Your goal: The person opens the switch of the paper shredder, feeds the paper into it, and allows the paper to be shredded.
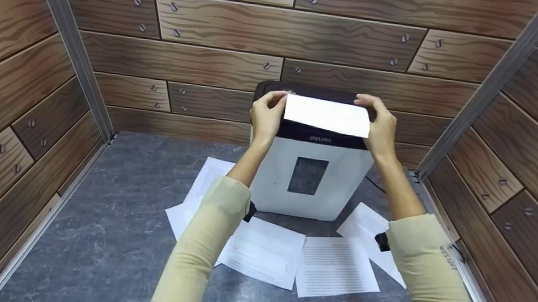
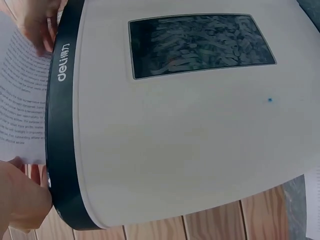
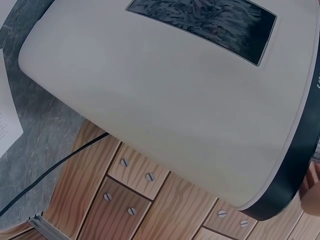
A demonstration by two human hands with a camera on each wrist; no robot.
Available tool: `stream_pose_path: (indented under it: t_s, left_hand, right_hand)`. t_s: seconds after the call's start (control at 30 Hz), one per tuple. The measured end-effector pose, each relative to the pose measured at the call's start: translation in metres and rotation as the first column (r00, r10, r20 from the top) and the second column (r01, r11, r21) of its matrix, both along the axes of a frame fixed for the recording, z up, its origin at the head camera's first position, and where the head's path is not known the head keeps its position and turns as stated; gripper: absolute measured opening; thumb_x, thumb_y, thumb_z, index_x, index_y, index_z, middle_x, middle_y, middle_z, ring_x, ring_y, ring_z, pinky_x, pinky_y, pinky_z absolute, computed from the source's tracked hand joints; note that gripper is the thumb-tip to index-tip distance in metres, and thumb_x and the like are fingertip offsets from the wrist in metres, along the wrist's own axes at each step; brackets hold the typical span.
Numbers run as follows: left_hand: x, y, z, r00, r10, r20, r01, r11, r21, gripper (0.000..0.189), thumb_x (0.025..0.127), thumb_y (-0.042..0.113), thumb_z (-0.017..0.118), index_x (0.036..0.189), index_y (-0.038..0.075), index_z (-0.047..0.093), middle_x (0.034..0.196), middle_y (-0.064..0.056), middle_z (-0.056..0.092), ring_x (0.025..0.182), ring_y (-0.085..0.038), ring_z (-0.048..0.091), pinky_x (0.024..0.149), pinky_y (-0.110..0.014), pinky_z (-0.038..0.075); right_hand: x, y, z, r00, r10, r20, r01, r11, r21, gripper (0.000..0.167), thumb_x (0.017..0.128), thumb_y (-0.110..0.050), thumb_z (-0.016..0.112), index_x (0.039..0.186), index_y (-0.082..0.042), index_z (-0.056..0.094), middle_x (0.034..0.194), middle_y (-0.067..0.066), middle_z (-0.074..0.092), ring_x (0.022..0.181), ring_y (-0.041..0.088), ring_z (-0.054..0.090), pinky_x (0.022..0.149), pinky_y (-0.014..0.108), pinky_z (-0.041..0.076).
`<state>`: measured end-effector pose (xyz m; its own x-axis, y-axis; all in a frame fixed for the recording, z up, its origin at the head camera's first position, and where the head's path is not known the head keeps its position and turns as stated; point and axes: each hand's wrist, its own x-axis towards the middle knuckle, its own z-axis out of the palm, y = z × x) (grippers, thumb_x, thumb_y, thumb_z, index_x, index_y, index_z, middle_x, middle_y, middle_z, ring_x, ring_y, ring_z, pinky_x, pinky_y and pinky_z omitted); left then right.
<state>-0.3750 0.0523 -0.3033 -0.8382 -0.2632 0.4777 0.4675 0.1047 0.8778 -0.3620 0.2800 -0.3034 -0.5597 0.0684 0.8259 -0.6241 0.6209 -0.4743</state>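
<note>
A sheet of paper (image 1: 327,115) stands over the dark top of a white paper shredder (image 1: 342,179), its blank side showing in the head view and its printed side in the left wrist view. My left hand (image 1: 266,118) pinches the sheet's left edge between thumb and fingers. At the opposite edge, my right hand (image 1: 382,130) pinches the paper too. The sheet's lower edge is down at the shredder's top, where the front rim hides it in the left wrist view. Shredded strips show through the front window (image 2: 202,46).
Several printed sheets lie on the dark tabletop in front of the shredder, among them a left one (image 1: 263,251) and a right one (image 1: 336,267). A black cord (image 3: 55,167) runs from the shredder's side. Wood-patterned walls (image 1: 218,64) enclose the table.
</note>
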Motion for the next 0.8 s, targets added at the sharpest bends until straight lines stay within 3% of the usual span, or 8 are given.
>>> stream_pose_path:
  t_s: [0.1,0.17,0.33,0.5,0.63,0.8]
  left_hand:
    - [0.0004,-0.0006,0.0013,1.0,0.023,0.013,-0.022,0.999,-0.045,0.013,0.085,0.015,0.067,0.092,0.006,0.072,0.085,-0.001,0.069,0.075,-0.007,0.061,0.067,-0.02,0.045]
    - [0.0008,-0.0007,0.0018,1.0,0.028,0.008,-0.027,0.998,-0.058,0.013,0.085,0.015,0.067,0.093,0.006,0.072,0.085,-0.001,0.069,0.074,-0.006,0.061,0.067,-0.02,0.045]
    - [0.0033,0.0014,0.0033,0.997,0.012,-0.078,-0.014,1.0,-0.017,0.013,0.083,0.011,0.069,0.095,0.006,0.071,0.086,-0.001,0.069,0.075,-0.004,0.06,0.068,-0.019,0.047]
    - [0.0036,0.0042,0.0052,0.985,0.001,-0.172,0.005,0.999,0.037,0.011,0.081,0.008,0.07,0.091,0.003,0.072,0.087,-0.002,0.069,0.077,-0.004,0.06,0.071,-0.021,0.049]
    - [0.0027,0.0038,0.0044,0.989,0.021,-0.149,-0.018,1.0,0.02,0.011,0.081,0.01,0.071,0.089,0.003,0.071,0.081,-0.001,0.068,0.071,-0.006,0.059,0.065,-0.019,0.047]
    - [0.002,0.0018,-0.0005,0.992,0.001,-0.125,0.003,0.999,0.035,0.011,0.081,0.009,0.07,0.089,0.001,0.071,0.079,-0.003,0.068,0.068,-0.01,0.059,0.061,-0.02,0.047]
  right_hand:
    - [0.0013,0.0001,-0.0001,0.996,0.046,-0.081,-0.052,0.996,-0.078,0.014,0.081,0.007,0.064,0.094,0.007,0.064,0.09,0.012,0.067,0.089,0.015,0.06,0.083,0.026,0.044]
    - [0.002,0.0006,-0.0004,0.994,0.035,-0.103,-0.046,0.993,-0.109,0.009,0.083,0.003,0.064,0.089,0.01,0.062,0.086,0.014,0.066,0.083,0.015,0.059,0.079,0.024,0.045]
    - [0.0038,0.0018,0.0013,0.997,-0.059,-0.045,0.053,0.991,-0.12,0.017,0.085,-0.007,0.065,0.083,0.009,0.06,0.08,0.015,0.064,0.073,0.01,0.054,0.071,0.022,0.042]
    - [0.0041,0.003,0.0028,0.996,-0.084,0.005,0.084,0.991,-0.108,0.017,0.085,-0.008,0.065,0.082,0.008,0.061,0.079,0.014,0.065,0.07,0.004,0.052,0.068,0.019,0.04]
    - [0.0042,0.0035,0.0028,0.996,-0.092,0.022,0.094,0.989,-0.115,0.01,0.085,-0.006,0.065,0.082,0.003,0.063,0.081,0.012,0.066,0.071,0.001,0.052,0.068,0.018,0.041]
    - [0.0062,0.0031,0.0032,0.996,-0.082,0.038,0.088,0.981,-0.174,0.007,0.085,-0.002,0.064,0.088,0.003,0.065,0.085,0.013,0.067,0.075,0.003,0.054,0.072,0.018,0.042]
